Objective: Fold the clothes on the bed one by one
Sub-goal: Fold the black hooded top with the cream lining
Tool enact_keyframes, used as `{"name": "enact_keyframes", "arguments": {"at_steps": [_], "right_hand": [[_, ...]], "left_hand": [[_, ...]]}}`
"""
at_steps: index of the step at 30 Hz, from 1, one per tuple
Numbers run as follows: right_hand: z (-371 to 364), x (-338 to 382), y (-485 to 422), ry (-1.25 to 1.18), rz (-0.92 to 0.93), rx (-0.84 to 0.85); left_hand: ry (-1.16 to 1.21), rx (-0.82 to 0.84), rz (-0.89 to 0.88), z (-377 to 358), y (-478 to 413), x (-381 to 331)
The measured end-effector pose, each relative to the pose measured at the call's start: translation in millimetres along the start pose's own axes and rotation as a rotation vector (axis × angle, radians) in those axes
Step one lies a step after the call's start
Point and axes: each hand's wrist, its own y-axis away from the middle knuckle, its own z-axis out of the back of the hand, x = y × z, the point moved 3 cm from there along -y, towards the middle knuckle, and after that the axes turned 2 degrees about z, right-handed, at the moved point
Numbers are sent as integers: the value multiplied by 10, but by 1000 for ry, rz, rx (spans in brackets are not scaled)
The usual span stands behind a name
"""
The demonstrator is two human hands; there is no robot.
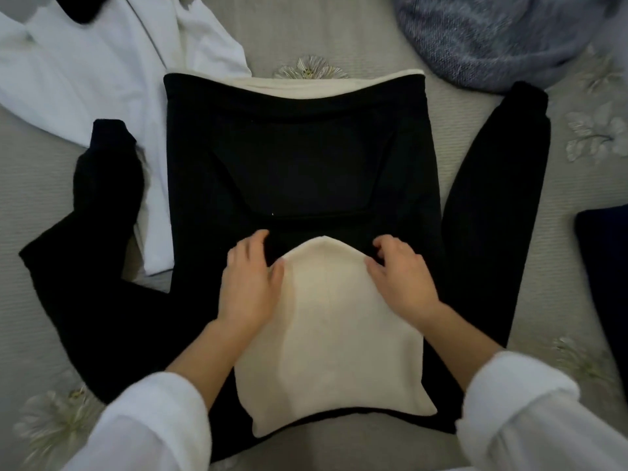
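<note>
Far left is mostly bare bed, grey cover with stitched flowers, so there's room on that side. A white garment is spread over the top-left corner. Its lower edge runs under the left sleeve of the black hoodie, which kinks outward, cuff pointing away from the person.

The hoodie lies flat in the middle of the bed, hem at the far end with a strip of cream lining showing. Its hood is flipped onto the body, cream side up, nearest the person.

The left hand lies flat along the hood's left edge, fingers relaxed and stretched onto the black cloth, thumb on the cream, gripping nothing. The right hand sits at the hood's right edge with fingers more bent and tips down on the black fabric. Can't tell if it's pinching the edge or just pressing.

The right sleeve lies straight alongside the body with a strip of bare bed between. A blue-grey knit is piled top right, just beyond that cuff. A dark navy item pokes in at the right edge, apart from the sleeve.
</note>
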Motion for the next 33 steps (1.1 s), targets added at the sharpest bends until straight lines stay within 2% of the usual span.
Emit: {"name": "enact_keyframes", "arguments": {"at_steps": [2, 4, 6, 11, 16, 18, 22, 24, 28, 29, 31, 33], "right_hand": [[-204, 43, 72, 137, 147, -162], [-433, -3, 114, 242, 253, -204], [-627, -128, 67, 341, 281, -145], [-694, -237, -72, 383, 292, -93], [-489, -91, -177, 287, 279, -78], [-202, 33, -447, 203, 300, -152], [456, 243, -1249, 164, 286, -338], [689, 280, -1714, 141, 240, -339], [892, 243, -2422, -21, 90, -161], [895, 220, -2522, -10, 58, -144], [858, 185, -2643, 63, 45, -168], [793, 167, -2657, 100, 90, -277]], "left_hand": [[-196, -76, -257, -198, 124, -65], [-365, 17, -422, -463, 211, -37], [-431, 98, -402, -663, 175, 69], [-423, 167, -343, -807, 64, 172], [-300, 192, -277, -564, -113, -33], [-259, 90, -256, -346, -461, -148], [-275, -238, -208, 160, -1459, -267], [-268, -284, -134, 377, -1965, -280], [-118, -228, 76, 604, -2679, -70], [-140, -230, 84, 577, -2756, 1], [-171, -336, 27, 497, -2800, 99], [-103, -463, -28, 429, -2745, 160]]}}
